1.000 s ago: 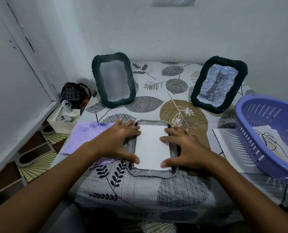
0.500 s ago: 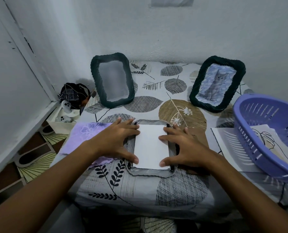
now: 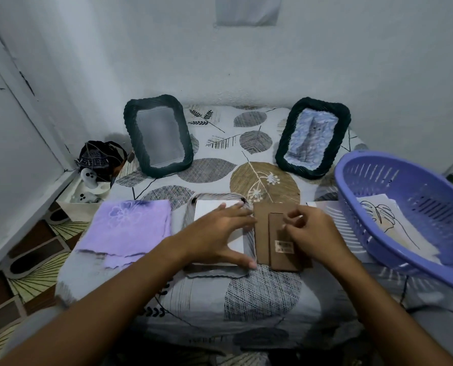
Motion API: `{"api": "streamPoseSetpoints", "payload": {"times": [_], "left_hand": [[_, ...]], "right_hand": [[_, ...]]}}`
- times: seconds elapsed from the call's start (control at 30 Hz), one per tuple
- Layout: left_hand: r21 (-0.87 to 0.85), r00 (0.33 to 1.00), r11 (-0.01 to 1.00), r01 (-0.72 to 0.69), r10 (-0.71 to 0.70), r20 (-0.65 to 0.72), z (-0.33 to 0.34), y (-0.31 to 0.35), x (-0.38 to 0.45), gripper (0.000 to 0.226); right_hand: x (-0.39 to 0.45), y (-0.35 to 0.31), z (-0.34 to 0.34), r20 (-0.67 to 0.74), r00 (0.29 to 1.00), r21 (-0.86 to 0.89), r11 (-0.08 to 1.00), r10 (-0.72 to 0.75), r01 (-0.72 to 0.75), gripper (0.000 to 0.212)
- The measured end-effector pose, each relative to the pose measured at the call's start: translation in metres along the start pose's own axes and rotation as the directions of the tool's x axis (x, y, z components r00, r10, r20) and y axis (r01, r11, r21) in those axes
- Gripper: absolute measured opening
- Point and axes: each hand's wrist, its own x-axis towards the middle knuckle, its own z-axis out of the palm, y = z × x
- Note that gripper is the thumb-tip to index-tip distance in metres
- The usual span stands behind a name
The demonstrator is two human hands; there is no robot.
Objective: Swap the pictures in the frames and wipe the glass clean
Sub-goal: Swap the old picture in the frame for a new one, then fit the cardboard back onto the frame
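A grey frame lies face down at the table's front, with a white picture back set in it. My left hand lies flat across that white sheet, fingers spread and thumb at the lower right corner. Just right of the frame lies a brown cardboard backing board with a stand flap. My right hand is over it, fingers curled and pinching at the flap. A dark woven frame with bare glass stands at the back left. Another dark frame with a cat picture stands at the back right.
A purple cloth lies left of the face-down frame. A purple plastic basket at the right holds a leaf line drawing and sits partly on another sheet. Walls close in behind and left. A bag sits on the floor at the left.
My right hand left the white sheet and moved right onto the brown backing board, curling its fingers. My left hand slid right, across the sheet.
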Motion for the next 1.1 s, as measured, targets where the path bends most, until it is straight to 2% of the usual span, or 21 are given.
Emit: {"api": "streamPoseSetpoints", "payload": {"times": [0.07,0.17,0.27,0.37,0.5,0.63,0.83,0.97,1.03,1.1], "left_hand": [[0.011,1.0,1.0,-0.01,0.01,0.007,0.007,0.008,0.005,0.102],[0.082,0.999,0.996,-0.035,0.032,0.042,0.013,0.016,0.01,0.1],[0.132,0.996,0.989,-0.063,0.054,0.069,0.019,0.021,0.013,0.109],[0.133,0.995,0.99,-0.052,0.04,0.09,0.021,0.024,0.013,0.107],[0.081,0.996,0.996,-0.034,0.028,0.081,0.018,0.031,0.012,0.103],[-0.039,0.997,0.999,0.031,-0.029,0.067,0.009,0.04,0.009,0.095],[-0.171,0.997,0.984,0.057,-0.047,0.066,0.009,0.047,0.013,0.093],[-0.332,0.997,0.943,0.012,-0.035,-0.063,0.011,0.045,0.017,0.097],[-0.452,0.977,0.892,0.003,-0.1,-0.19,0.01,0.045,0.021,0.088],[-0.538,0.928,0.843,-0.005,-0.196,-0.316,0.005,0.05,0.024,0.078]], "right_hand": [[0.001,0.001,0.001,0.015,0.999,0.012,0.999,0.046,-0.046,0.012],[0.001,0.003,-0.004,0.054,0.989,0.154,0.978,0.134,-0.141,0.013],[0.0,0.002,-0.01,0.128,0.968,0.345,0.906,0.214,-0.246,0.018],[0.0,0.001,-0.011,0.155,0.954,0.432,0.851,0.255,-0.297,0.019],[-0.002,0.002,-0.012,0.172,0.94,0.509,0.791,0.294,-0.34,0.021],[-0.005,0.003,-0.015,0.201,0.932,0.655,0.665,0.303,-0.358,0.022],[-0.007,0.007,-0.014,0.196,0.924,0.74,0.569,0.328,-0.359,0.034],[-0.011,0.001,-0.017,0.154,0.937,0.806,0.508,0.315,-0.303,0.03],[-0.013,-0.006,-0.021,0.117,0.95,0.848,0.469,0.29,-0.248,0.028],[-0.016,-0.015,-0.026,0.071,0.963,0.868,0.459,0.261,-0.189,0.026]]}}
